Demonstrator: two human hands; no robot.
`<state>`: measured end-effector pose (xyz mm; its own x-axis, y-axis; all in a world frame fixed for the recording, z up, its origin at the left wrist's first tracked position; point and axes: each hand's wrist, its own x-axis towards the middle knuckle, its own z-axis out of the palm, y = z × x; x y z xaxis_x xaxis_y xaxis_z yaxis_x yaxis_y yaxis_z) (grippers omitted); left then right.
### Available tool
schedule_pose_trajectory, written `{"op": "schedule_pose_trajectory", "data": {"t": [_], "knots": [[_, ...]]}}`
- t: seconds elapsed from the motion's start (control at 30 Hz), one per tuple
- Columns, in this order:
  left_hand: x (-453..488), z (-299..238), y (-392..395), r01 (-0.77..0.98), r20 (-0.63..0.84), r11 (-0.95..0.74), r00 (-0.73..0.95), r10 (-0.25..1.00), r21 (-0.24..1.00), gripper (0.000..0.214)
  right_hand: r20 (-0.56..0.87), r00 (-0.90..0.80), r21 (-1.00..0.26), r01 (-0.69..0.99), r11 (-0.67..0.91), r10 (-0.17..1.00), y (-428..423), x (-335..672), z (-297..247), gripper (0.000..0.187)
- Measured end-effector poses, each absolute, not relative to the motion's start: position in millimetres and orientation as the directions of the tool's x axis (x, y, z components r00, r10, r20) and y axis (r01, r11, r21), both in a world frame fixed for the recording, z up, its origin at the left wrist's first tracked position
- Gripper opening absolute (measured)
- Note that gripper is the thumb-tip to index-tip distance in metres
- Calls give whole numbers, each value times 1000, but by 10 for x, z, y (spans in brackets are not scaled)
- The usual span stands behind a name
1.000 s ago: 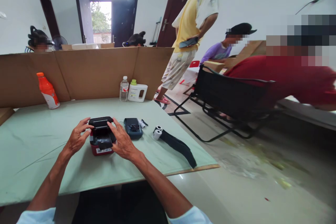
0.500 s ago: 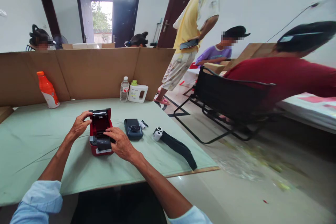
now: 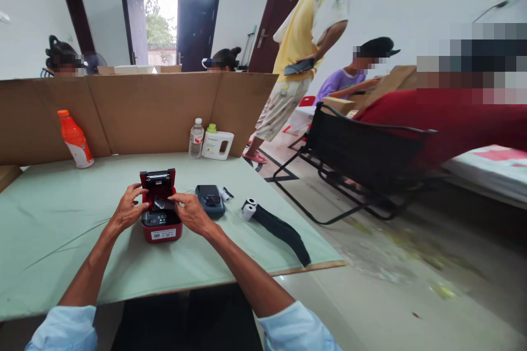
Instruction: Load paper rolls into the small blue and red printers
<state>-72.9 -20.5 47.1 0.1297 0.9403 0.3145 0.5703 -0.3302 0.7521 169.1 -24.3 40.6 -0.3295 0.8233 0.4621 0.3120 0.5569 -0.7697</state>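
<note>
A small red and black label printer [image 3: 162, 225] stands on the green-covered table with its lid [image 3: 157, 176] raised. My left hand [image 3: 130, 209] grips its left side, thumb and fingers curled at the edge of the opening. My right hand [image 3: 190, 213] is at the right side, its fingers pinched on a dark, shiny strip [image 3: 163, 204] in the printer's opening. Where the strip runs inside is hidden. To the right lies a dark blue, boxy device [image 3: 210, 201], with a small white and black piece [image 3: 225, 193] beside it.
Two small white rolls [image 3: 248, 209] and a long black strip [image 3: 284, 230] lie near the table's right edge. An orange bottle [image 3: 76, 139], a water bottle [image 3: 196, 139] and a white jug [image 3: 217, 144] stand before a cardboard screen [image 3: 156, 115]. A black folding chair [image 3: 362, 159] and other people are beyond.
The dark strip that hung over the printer's front is now up inside the opening, moved by my right hand. My left hand has shifted down slightly along the printer's left side.
</note>
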Motion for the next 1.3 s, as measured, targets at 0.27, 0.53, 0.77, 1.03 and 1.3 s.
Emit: {"op": "schedule_pose_trajectory", "data": {"t": [0.27,0.53,0.77,1.03,1.3], "knots": [[-680,591,-239,665,335,-378,199,921,644,32,386,-379,-799,318,510,841,-150,1655,636,31],[-552,800,-316,538,348,-434,259,901,723,21,427,-410,-876,34,481,806,-98,1631,1069,34],[-247,1224,-516,228,256,-353,366,895,907,36,534,-310,-838,-70,541,787,-186,1903,1386,55],[175,1246,-516,284,254,-410,457,853,867,33,482,-323,-871,-71,487,815,-527,2267,1300,51],[476,1181,-564,441,244,-602,634,734,665,32,517,-154,-851,11,524,842,-735,2642,1169,44]]}}
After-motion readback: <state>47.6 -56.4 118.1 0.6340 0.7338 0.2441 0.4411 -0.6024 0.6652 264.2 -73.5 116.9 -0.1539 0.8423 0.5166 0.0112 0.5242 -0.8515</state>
